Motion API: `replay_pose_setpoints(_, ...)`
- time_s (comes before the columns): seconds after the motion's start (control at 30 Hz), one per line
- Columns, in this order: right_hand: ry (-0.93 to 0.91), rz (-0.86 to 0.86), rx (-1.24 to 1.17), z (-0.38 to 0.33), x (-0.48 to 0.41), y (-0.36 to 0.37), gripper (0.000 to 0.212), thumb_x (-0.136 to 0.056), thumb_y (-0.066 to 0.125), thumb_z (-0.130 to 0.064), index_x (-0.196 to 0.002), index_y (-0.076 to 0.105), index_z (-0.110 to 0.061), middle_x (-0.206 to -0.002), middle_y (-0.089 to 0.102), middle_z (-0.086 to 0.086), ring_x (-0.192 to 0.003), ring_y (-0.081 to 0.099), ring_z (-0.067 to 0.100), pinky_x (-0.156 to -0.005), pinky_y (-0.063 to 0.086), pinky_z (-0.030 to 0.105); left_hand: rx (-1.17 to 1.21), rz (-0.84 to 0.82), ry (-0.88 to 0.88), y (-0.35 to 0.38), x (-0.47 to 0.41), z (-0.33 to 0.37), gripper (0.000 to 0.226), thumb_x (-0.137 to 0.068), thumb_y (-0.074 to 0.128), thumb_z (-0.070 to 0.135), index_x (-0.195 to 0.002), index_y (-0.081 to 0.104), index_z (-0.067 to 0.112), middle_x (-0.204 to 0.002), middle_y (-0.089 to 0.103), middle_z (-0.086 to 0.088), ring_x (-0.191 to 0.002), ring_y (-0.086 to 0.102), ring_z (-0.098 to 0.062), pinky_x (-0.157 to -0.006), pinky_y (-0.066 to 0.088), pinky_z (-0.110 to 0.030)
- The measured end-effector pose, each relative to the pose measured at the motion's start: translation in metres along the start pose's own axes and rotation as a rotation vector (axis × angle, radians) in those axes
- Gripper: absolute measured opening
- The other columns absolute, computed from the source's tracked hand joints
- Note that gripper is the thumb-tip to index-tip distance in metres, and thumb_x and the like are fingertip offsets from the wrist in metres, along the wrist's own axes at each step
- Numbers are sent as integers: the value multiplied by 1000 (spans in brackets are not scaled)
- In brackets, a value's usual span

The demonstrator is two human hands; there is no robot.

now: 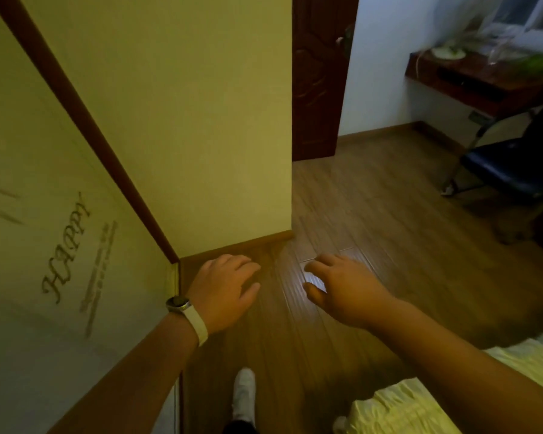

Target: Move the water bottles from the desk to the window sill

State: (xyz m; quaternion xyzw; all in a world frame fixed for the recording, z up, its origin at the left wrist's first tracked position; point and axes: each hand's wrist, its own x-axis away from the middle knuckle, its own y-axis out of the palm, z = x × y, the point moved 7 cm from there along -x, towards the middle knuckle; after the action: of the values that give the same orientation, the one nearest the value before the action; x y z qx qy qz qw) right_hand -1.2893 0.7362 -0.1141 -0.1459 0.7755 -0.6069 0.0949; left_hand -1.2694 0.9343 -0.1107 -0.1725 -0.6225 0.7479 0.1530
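Both hands out front, palms down, over a wood-plank floor (373, 220); left hand (224, 288) w/ fingers loosely spread and slightly curled, grasping nothing; right hand (342, 288) likewise loose, fingers apart, empty. A pale-strapped watch (182, 305) sits on the left wrist; one white shoe (243, 394) shows on the floor below, betw. the forearms.

At left, a pale panel (44, 245) w/ "HAPPY" lettered on it (script runs up the surface, smaller print beside it too blurred to read) edged by a dark wood strip; next to it a yellowish wall (201, 120) ending at a corner; beyond the corner a dark carved door (318, 76) stands ajar against a white wall.

Upper right, a reddish-brown desk (470, 78) under a window; clear, blurred shapes on its top (499, 50) may be the water bottles, can't tell for sure; something green lies near them. A dark blue chair (508, 164) w/ metal legs stands just in front of the desk. Lower right, a light bed cover (420, 411) fills the corner beneath the right forearm.
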Motion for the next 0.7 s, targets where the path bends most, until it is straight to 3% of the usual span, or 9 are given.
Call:
replay_pose_setpoints(0.37,249,-8,67,24,-152,-10,49,-97,37,-56,-138,45,-32,-141,50,-6,-126,47,16,-104,38,37,64,-43,218,13,-182,-112,40,-94,51,44,-131,58,30,-138,55,5,-127,47,-19,-102,35,-36)
replay_pose_setpoints(0.57,351,5,79,43,-198,-20,50,-96,37,-56,-137,48,-30,-139,52,-6,-123,49,17,-100,40,35,46,-36,403,4,-252,-111,37,-93,55,40,-125,63,24,-130,61,0,-120,54,-24,-96,39,-37)
replay_pose_setpoints(0.7,414,22,74,68,-223,-28,53,-92,31,-60,-134,48,-33,-136,52,-7,-122,50,16,-98,43,36,47,-62,484,10,-295,-102,41,-95,51,41,-132,59,25,-137,56,0,-125,50,-23,-101,35,-36)
